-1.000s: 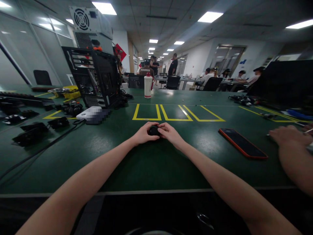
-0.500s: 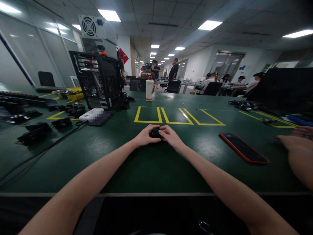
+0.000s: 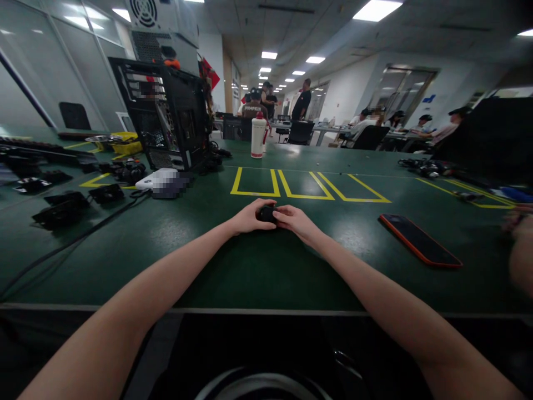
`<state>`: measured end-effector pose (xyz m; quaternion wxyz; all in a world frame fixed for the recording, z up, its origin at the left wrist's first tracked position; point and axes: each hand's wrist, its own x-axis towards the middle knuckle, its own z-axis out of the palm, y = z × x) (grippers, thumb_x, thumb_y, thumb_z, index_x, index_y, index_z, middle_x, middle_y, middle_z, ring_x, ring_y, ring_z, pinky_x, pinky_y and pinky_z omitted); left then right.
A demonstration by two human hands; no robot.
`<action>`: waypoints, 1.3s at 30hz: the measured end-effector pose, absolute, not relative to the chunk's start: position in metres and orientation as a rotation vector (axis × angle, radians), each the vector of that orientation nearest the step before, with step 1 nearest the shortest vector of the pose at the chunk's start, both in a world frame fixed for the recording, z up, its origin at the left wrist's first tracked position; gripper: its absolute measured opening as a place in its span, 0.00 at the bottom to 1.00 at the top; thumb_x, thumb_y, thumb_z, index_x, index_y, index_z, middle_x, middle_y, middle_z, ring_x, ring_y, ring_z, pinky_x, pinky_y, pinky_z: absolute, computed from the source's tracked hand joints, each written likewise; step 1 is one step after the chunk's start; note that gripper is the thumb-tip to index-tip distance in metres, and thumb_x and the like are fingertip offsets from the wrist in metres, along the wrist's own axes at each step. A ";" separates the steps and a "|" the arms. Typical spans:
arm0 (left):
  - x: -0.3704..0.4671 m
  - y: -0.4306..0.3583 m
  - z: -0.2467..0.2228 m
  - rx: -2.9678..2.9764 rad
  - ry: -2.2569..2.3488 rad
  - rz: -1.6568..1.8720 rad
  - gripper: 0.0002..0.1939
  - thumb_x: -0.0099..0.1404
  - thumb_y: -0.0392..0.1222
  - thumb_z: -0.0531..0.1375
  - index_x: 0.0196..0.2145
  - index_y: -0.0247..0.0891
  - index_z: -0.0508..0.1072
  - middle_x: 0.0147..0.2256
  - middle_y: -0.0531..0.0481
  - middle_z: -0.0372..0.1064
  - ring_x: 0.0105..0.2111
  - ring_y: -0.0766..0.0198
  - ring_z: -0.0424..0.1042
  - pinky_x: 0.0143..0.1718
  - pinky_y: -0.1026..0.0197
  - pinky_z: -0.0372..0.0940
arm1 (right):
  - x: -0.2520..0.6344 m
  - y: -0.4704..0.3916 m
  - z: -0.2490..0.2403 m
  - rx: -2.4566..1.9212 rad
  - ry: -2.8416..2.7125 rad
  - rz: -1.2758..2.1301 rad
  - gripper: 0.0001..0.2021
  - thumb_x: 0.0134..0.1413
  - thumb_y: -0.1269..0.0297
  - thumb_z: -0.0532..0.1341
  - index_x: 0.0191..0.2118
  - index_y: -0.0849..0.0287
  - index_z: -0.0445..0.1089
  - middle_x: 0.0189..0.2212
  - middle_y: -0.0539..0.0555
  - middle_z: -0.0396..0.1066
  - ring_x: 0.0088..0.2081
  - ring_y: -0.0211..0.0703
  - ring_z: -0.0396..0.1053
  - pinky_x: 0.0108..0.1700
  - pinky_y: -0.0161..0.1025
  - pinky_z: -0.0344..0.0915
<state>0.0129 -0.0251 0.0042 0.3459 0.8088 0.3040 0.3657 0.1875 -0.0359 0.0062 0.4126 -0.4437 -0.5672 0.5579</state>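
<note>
A small, rounded black object (image 3: 266, 214) is between my hands, low over the green table (image 3: 233, 272); its exact kind does not show. My left hand (image 3: 251, 216) curls around its left side, thumb towards me and fingers on the far side. From the right, my right hand (image 3: 295, 219) pinches it with the fingertips. Just beyond my hands, yellow tape outlines (image 3: 255, 194) mark the tabletop. A phone with an orange edge (image 3: 420, 240) lies flat to the right of my right hand.
At the back left stands an open black computer case (image 3: 166, 116) with a power supply (image 3: 162, 16) on top. A white bottle (image 3: 257, 138) stands behind the tape. A cable (image 3: 75, 240) crosses the left side. Another person's hand (image 3: 522, 222) is at the right edge.
The view has tilted down slightly and turned a little left. Both my hands stay on the black object. The other person's hand at the right has moved towards the frame's edge.
</note>
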 end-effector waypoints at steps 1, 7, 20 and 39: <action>0.013 -0.024 0.003 2.104 0.780 0.938 0.31 0.48 0.39 0.65 0.51 0.39 0.61 0.50 0.43 0.58 0.49 0.55 0.60 0.48 0.54 0.59 | 0.188 -0.036 0.005 -1.097 -1.434 1.381 0.12 0.45 0.65 0.62 0.38 0.59 0.63 0.32 0.52 0.68 0.33 0.37 0.68 0.41 0.39 0.67; 0.014 -0.021 0.002 2.070 0.833 0.931 0.31 0.48 0.39 0.65 0.50 0.38 0.61 0.50 0.43 0.59 0.46 0.56 0.63 0.44 0.54 0.61 | 0.195 -0.036 0.006 -1.068 -1.503 1.427 0.11 0.44 0.67 0.62 0.37 0.59 0.64 0.34 0.52 0.67 0.36 0.37 0.68 0.44 0.41 0.67; 0.016 -0.023 -0.004 2.168 0.836 1.057 0.32 0.46 0.37 0.66 0.49 0.39 0.61 0.48 0.44 0.59 0.48 0.55 0.61 0.48 0.52 0.58 | 0.188 -0.039 0.006 -1.046 -1.508 1.290 0.11 0.46 0.67 0.60 0.39 0.58 0.64 0.35 0.52 0.66 0.36 0.37 0.67 0.42 0.41 0.66; 0.016 -0.031 0.003 2.154 0.841 1.051 0.32 0.45 0.36 0.66 0.48 0.37 0.60 0.47 0.43 0.59 0.46 0.54 0.63 0.48 0.47 0.57 | 0.189 -0.038 0.005 -1.045 -1.627 1.144 0.13 0.46 0.61 0.60 0.39 0.58 0.64 0.34 0.52 0.67 0.35 0.38 0.66 0.39 0.41 0.66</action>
